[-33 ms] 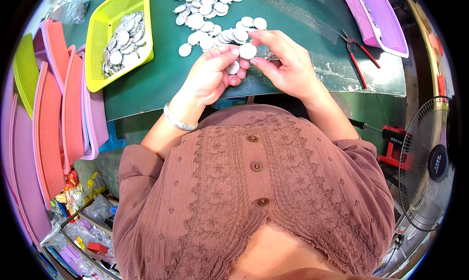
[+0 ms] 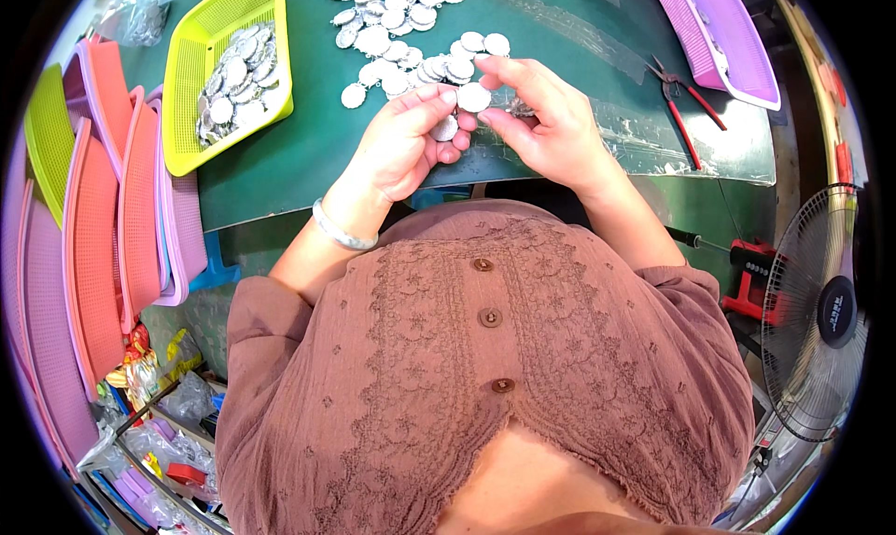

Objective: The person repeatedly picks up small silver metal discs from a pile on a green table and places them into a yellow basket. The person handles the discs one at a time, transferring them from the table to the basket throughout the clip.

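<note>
Several round silver metal discs lie in a loose pile on the green table, some showing small loops at the edge. My left hand is closed, its thumb and fingertips pinching one pale round disc by the left edge. A second disc sits lower down, within the curled fingers of that hand. My right hand curves around the other side of the pinched disc. Its thumb tip is close to the disc's lower edge, and the index finger stands apart above. More silver pieces show partly beneath my right palm.
A yellow-green basket with many silver discs stands left on the table. Red-handled pliers lie right, near a purple basket. Stacked pink and purple baskets line the left side. A fan stands at right.
</note>
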`<action>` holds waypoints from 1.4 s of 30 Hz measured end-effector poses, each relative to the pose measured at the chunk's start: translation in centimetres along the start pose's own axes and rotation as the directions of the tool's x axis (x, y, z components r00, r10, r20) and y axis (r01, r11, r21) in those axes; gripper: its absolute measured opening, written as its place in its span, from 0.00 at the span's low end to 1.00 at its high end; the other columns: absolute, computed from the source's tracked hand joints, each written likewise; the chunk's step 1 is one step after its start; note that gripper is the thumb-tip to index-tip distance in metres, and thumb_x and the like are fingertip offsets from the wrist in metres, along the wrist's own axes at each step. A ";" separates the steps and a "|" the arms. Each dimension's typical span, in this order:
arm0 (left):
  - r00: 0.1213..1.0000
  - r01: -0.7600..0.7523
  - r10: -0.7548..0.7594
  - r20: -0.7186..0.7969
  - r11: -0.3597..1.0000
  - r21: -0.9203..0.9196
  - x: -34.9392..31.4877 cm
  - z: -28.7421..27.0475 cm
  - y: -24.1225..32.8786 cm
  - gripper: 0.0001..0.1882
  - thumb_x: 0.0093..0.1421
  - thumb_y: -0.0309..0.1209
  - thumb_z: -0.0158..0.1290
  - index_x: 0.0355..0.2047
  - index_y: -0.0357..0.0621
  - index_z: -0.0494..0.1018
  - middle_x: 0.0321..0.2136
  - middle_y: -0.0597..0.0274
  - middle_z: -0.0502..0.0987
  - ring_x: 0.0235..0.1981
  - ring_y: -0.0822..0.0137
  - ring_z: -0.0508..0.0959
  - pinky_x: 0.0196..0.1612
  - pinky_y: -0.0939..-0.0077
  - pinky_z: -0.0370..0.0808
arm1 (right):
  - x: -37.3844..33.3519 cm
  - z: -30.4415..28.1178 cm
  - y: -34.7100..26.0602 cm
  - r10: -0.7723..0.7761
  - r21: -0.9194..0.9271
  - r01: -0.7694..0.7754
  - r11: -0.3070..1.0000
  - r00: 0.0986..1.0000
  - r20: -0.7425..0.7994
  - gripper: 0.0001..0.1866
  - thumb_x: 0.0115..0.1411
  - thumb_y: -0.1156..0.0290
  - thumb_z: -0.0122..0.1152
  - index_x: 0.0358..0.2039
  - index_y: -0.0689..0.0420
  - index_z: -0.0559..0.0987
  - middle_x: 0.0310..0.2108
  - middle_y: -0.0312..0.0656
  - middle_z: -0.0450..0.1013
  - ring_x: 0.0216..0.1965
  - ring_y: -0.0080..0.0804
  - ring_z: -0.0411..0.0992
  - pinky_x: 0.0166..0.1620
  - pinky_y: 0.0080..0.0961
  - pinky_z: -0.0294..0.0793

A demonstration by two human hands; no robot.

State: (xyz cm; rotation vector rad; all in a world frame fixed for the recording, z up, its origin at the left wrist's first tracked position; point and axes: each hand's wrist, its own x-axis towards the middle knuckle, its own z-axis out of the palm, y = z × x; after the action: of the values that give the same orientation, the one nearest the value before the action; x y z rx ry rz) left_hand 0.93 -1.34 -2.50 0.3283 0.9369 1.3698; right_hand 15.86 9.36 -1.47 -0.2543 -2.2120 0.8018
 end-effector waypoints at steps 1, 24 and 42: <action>1.000 -0.019 0.019 -0.005 1.000 0.006 0.0 0.1 0.0 0.08 0.59 0.32 0.45 0.33 0.40 0.69 0.25 0.61 0.73 0.22 0.73 0.72 0.22 0.85 0.67 | -0.1 0.1 0.1 0.020 0.022 -0.020 1.000 1.000 0.001 0.22 0.45 0.76 0.61 0.44 0.55 0.71 0.31 0.40 0.71 0.28 0.32 0.71 0.29 0.22 0.71; 0.993 -0.091 0.081 -0.087 0.988 -0.121 0.2 -0.4 -0.1 0.06 0.56 0.28 0.46 0.34 0.40 0.66 0.33 0.49 0.74 0.31 0.60 0.76 0.31 0.76 0.76 | 0.7 0.0 3.6 0.619 0.417 -0.574 0.705 0.785 0.035 0.20 0.46 0.82 0.49 0.43 0.63 0.71 0.29 0.35 0.71 0.24 0.15 0.62 0.27 0.12 0.63; 0.998 -0.031 0.037 0.043 0.990 -0.139 0.5 -1.6 -0.2 0.09 0.54 0.22 0.47 0.37 0.36 0.67 0.32 0.54 0.73 0.31 0.65 0.76 0.31 0.80 0.76 | 3.5 -0.5 6.5 0.510 -0.030 -0.516 0.856 0.836 0.202 0.19 0.49 0.76 0.58 0.44 0.55 0.72 0.28 0.33 0.68 0.25 0.19 0.66 0.29 0.18 0.68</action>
State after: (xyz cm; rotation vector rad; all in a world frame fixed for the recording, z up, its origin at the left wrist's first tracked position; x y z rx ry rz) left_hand -0.14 -1.42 -3.87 0.2697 0.7975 1.4452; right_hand 13.35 16.11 -3.22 -0.8150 -2.3508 1.1883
